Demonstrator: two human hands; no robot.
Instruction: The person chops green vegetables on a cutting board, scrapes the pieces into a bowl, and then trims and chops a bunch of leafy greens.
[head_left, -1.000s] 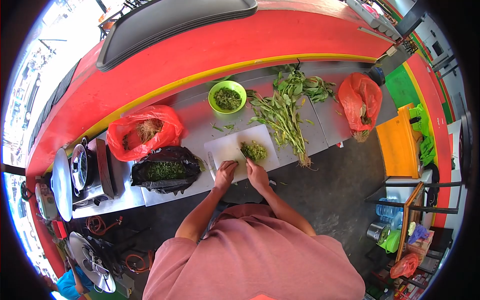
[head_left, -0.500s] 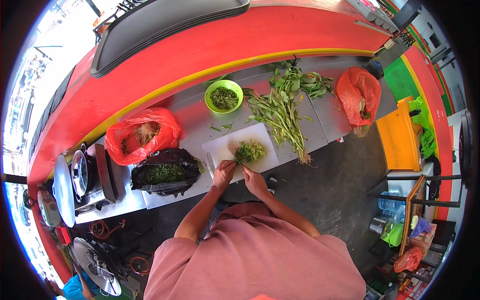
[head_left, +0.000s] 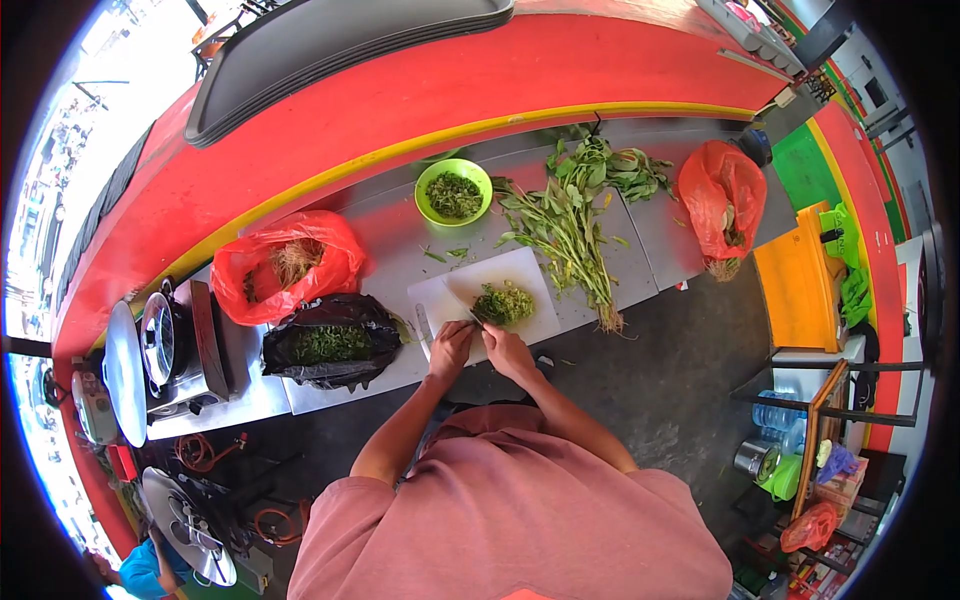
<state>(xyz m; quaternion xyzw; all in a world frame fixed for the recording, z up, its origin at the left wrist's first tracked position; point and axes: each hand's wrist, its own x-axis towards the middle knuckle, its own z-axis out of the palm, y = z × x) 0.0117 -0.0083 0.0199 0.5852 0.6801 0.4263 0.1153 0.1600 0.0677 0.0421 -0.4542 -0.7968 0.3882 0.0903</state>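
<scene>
A white cutting board lies at the counter's front edge with a heap of chopped greens on it. My right hand is closed around the handle of a knife, whose blade points up and left over the board beside the heap. Just left of it, my left hand is closed at the board's near edge; whatever its fingers hold is hidden. Behind the board stands a lime-green bowl of cut greens. To the right lies a bunch of leafy stems with roots.
Left of the board sit a black plastic bag of greens and a red plastic bag with roots. Farther left is a stove with a pot. Another red bag lies at right. A red ledge runs behind.
The knife blade has swung up and left, showing more of its length above the board. Both hands stay in nearly the same place. The view has shifted slightly.
</scene>
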